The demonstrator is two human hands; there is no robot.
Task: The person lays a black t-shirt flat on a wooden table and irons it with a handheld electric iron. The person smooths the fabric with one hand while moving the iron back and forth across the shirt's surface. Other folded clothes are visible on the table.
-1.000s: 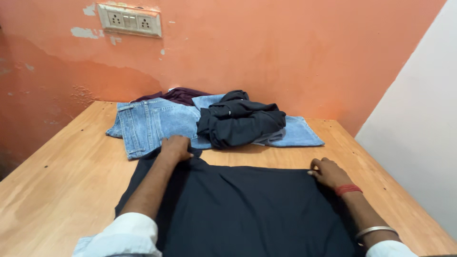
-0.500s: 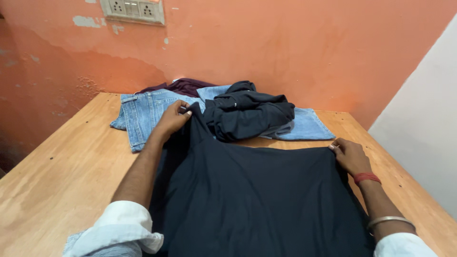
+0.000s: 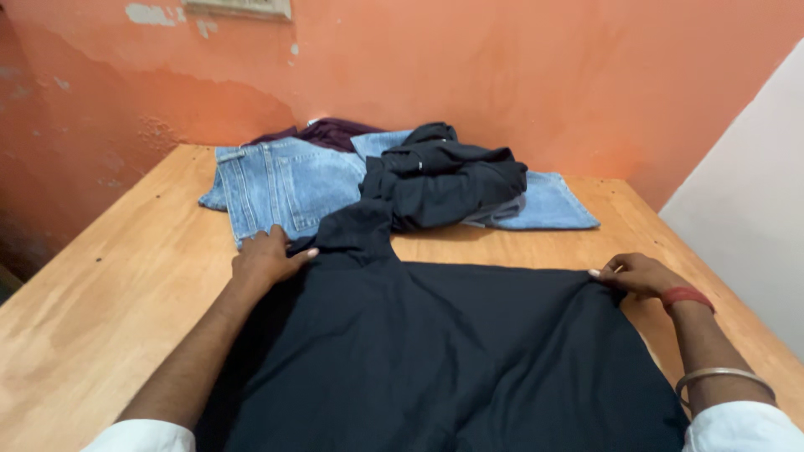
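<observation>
A dark navy garment lies spread over the wooden table in front of me. My left hand rests flat on its far left corner, fingers together, beside a raised bunch of the cloth. My right hand pinches the far right corner of the same garment at the table surface. A red thread and a metal bangle sit on my right wrist.
Light blue jeans lie at the back of the table, with a crumpled black garment on top and a maroon cloth behind. An orange wall rises behind the table; a white wall stands at the right.
My left hand let go of the lifted corner and came down and back onto the cloth. The garment dropped flatter on the table. My right hand stayed on the right corner.
</observation>
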